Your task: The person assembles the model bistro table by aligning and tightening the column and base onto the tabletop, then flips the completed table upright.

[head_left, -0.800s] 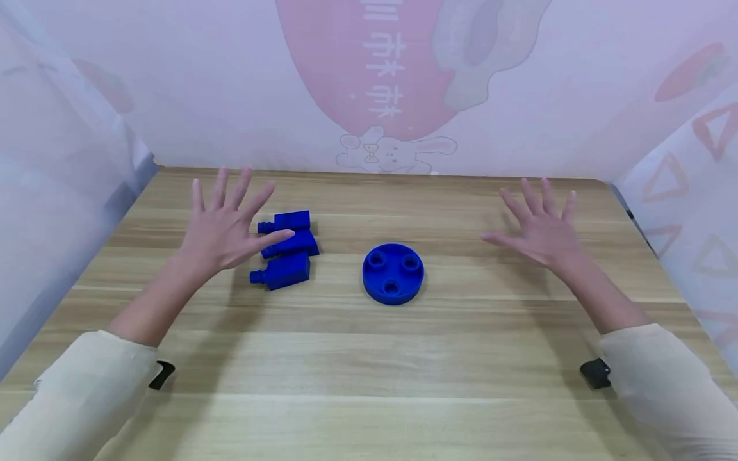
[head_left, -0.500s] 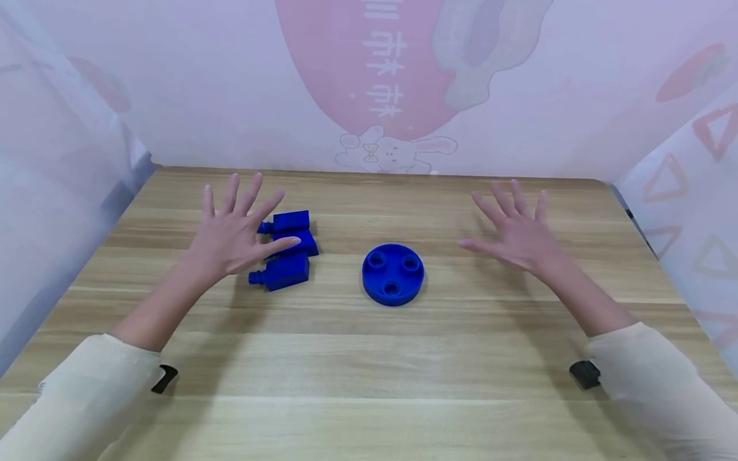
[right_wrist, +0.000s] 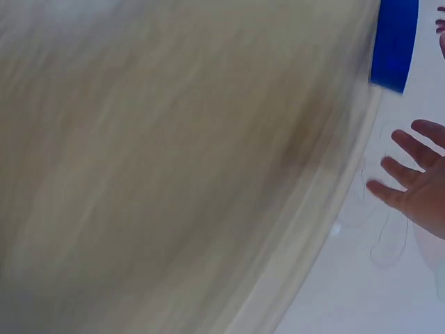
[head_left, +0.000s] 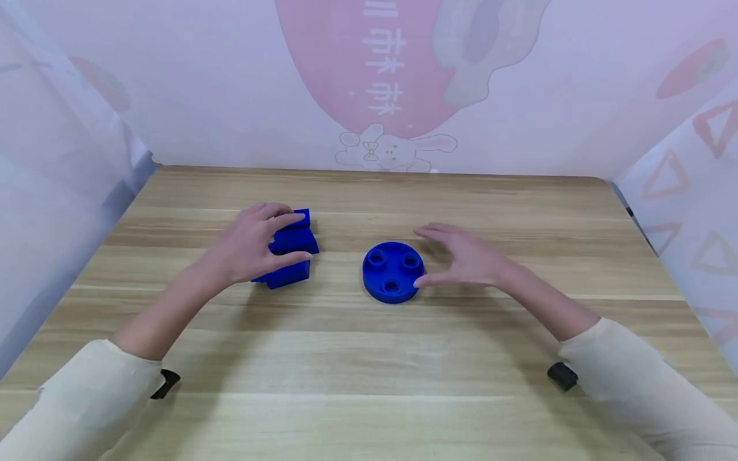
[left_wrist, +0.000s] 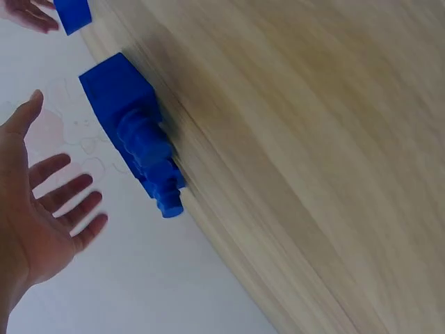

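Three blue bottle-shaped pieces lie in a row on their sides: a near piece [head_left: 290,275], a middle piece [head_left: 296,241] and a far piece [head_left: 305,222]. Over them hovers my left hand [head_left: 242,248], thumb and fingers spread apart, covering their necks in the head view. The left wrist view shows the ridged necks [left_wrist: 144,139] apart from that hand [left_wrist: 42,223]. To the right, a round blue base [head_left: 393,272] with three round sockets sits on the table. My right hand [head_left: 469,257] is at its right edge, thumb and fingers parted; whether the thumb touches it I cannot tell.
The wooden table [head_left: 369,365] has a printed pale backdrop [head_left: 230,83] along its back edge, with fabric at both sides. A black wrist strap [head_left: 562,376] shows below the right sleeve, and another [head_left: 166,384] below the left.
Both hands have come down from a spread, raised pose. My right hand has moved left to the round base, and my left hand has shifted slightly right over the bottle-shaped pieces.
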`<state>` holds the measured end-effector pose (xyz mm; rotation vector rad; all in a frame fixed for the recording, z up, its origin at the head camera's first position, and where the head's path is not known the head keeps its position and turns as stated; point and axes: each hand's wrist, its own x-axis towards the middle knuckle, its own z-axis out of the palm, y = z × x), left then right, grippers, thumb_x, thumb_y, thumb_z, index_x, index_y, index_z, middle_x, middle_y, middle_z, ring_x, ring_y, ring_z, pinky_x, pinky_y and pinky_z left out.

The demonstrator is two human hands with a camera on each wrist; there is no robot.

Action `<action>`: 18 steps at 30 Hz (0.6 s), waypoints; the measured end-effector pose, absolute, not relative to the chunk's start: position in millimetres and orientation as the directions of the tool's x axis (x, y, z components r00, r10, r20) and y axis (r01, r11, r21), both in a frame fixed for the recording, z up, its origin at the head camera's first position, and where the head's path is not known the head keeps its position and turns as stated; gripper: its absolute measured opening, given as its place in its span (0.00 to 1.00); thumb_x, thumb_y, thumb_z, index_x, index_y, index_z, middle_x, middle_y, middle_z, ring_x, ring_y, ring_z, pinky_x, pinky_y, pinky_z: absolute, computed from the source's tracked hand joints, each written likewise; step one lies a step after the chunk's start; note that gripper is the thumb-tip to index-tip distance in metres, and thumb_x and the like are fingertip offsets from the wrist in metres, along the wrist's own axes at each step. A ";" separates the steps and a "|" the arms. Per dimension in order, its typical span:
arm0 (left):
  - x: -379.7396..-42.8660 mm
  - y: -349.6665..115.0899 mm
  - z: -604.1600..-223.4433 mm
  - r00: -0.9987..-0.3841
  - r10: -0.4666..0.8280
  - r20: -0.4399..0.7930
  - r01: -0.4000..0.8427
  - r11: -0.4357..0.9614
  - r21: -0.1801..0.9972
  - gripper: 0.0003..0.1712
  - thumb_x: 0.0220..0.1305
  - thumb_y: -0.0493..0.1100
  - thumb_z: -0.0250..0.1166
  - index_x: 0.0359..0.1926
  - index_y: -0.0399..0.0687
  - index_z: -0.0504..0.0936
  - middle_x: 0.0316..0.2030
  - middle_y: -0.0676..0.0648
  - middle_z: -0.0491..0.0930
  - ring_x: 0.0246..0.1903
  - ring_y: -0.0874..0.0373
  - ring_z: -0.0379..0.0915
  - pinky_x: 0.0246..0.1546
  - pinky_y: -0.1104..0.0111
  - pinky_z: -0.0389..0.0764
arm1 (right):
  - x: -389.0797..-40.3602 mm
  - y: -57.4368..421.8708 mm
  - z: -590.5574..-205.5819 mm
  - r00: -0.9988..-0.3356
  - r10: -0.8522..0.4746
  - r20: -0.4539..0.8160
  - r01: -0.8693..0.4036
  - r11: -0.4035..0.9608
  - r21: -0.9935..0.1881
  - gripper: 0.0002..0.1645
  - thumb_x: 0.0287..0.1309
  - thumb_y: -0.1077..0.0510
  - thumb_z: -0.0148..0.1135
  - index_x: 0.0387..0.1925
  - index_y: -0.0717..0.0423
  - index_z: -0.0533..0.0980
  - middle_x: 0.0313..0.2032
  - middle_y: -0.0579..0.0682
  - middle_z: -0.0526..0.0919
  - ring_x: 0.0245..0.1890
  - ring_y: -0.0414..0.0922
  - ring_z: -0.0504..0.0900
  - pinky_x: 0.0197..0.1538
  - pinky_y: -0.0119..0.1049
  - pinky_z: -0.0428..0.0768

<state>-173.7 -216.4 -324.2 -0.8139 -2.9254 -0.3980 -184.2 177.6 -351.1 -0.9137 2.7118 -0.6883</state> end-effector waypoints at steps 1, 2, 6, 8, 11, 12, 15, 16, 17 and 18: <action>-172.9 -214.3 -323.4 -0.850 0.506 0.146 0.527 0.815 0.240 0.39 0.61 0.58 0.75 0.64 0.38 0.80 0.59 0.34 0.78 0.63 0.36 0.71 0.65 0.40 0.71 | -183.5 173.6 -351.9 -0.784 -0.619 -0.035 -0.525 0.693 -0.494 0.60 0.50 0.33 0.77 0.76 0.60 0.65 0.75 0.62 0.65 0.77 0.61 0.59 0.75 0.62 0.60; -172.2 -212.3 -322.6 -0.845 0.515 0.147 0.535 0.806 0.252 0.36 0.60 0.56 0.76 0.61 0.38 0.83 0.57 0.35 0.79 0.60 0.37 0.73 0.63 0.42 0.74 | -183.0 169.9 -352.7 -0.782 -0.623 -0.031 -0.529 0.688 -0.497 0.60 0.49 0.34 0.78 0.75 0.60 0.67 0.74 0.62 0.67 0.76 0.61 0.61 0.75 0.61 0.62; -170.6 -207.3 -321.4 -0.835 0.538 0.115 0.546 0.785 0.294 0.28 0.57 0.51 0.80 0.53 0.37 0.87 0.49 0.38 0.83 0.52 0.40 0.79 0.55 0.45 0.81 | -182.7 159.5 -354.4 -0.774 -0.634 -0.006 -0.539 0.663 -0.519 0.58 0.47 0.36 0.81 0.72 0.63 0.70 0.69 0.61 0.74 0.73 0.60 0.67 0.73 0.59 0.66; -170.2 -206.6 -322.5 -0.830 0.549 0.099 0.552 0.780 0.295 0.26 0.56 0.51 0.80 0.50 0.37 0.88 0.47 0.39 0.83 0.49 0.42 0.80 0.52 0.47 0.82 | -183.3 156.5 -355.6 -0.767 -0.641 0.002 -0.547 0.653 -0.524 0.57 0.46 0.36 0.82 0.71 0.63 0.71 0.67 0.61 0.76 0.70 0.59 0.70 0.72 0.58 0.68; -169.5 -207.2 -324.9 -0.820 0.566 0.086 0.564 0.776 0.283 0.25 0.54 0.50 0.82 0.47 0.38 0.89 0.44 0.41 0.84 0.45 0.44 0.81 0.50 0.48 0.83 | -183.0 153.7 -356.4 -0.763 -0.646 0.007 -0.549 0.643 -0.534 0.58 0.44 0.37 0.83 0.70 0.63 0.72 0.65 0.61 0.77 0.67 0.59 0.74 0.69 0.58 0.72; -169.2 -207.6 -325.6 -0.818 0.569 0.082 0.567 0.775 0.278 0.25 0.53 0.50 0.82 0.46 0.38 0.89 0.43 0.41 0.84 0.45 0.44 0.81 0.50 0.48 0.83 | -182.8 153.0 -356.5 -0.763 -0.646 0.008 -0.548 0.642 -0.536 0.58 0.44 0.37 0.83 0.70 0.63 0.72 0.64 0.62 0.77 0.66 0.59 0.74 0.69 0.58 0.72; -168.4 -207.9 -327.6 -0.817 0.574 0.059 0.566 0.779 0.269 0.25 0.52 0.48 0.83 0.47 0.38 0.89 0.43 0.42 0.84 0.44 0.44 0.82 0.50 0.47 0.83 | -181.9 151.6 -356.3 -0.763 -0.647 0.013 -0.549 0.636 -0.542 0.58 0.43 0.38 0.84 0.69 0.64 0.73 0.62 0.61 0.78 0.64 0.59 0.76 0.67 0.57 0.74; -168.1 -207.7 -328.1 -0.817 0.574 0.047 0.564 0.781 0.267 0.25 0.52 0.48 0.83 0.47 0.38 0.89 0.43 0.42 0.84 0.44 0.44 0.82 0.50 0.47 0.83 | -181.9 151.3 -356.4 -0.762 -0.648 0.017 -0.551 0.634 -0.543 0.57 0.43 0.38 0.84 0.69 0.65 0.73 0.61 0.61 0.78 0.64 0.59 0.76 0.67 0.57 0.74; -167.8 -207.4 -328.7 -0.819 0.573 0.033 0.560 0.784 0.269 0.25 0.53 0.47 0.83 0.48 0.38 0.88 0.44 0.41 0.84 0.44 0.44 0.82 0.50 0.47 0.84 | -182.0 151.3 -356.8 -0.761 -0.648 0.020 -0.553 0.633 -0.542 0.57 0.42 0.39 0.85 0.68 0.65 0.73 0.61 0.61 0.79 0.63 0.59 0.77 0.66 0.57 0.75; -167.5 -207.0 -329.1 -0.820 0.572 0.020 0.555 0.786 0.271 0.25 0.53 0.47 0.82 0.48 0.38 0.88 0.44 0.41 0.84 0.45 0.44 0.82 0.50 0.47 0.84 | -182.1 151.3 -357.2 -0.761 -0.648 0.021 -0.553 0.632 -0.542 0.57 0.42 0.39 0.85 0.68 0.65 0.74 0.60 0.61 0.79 0.63 0.59 0.77 0.66 0.57 0.75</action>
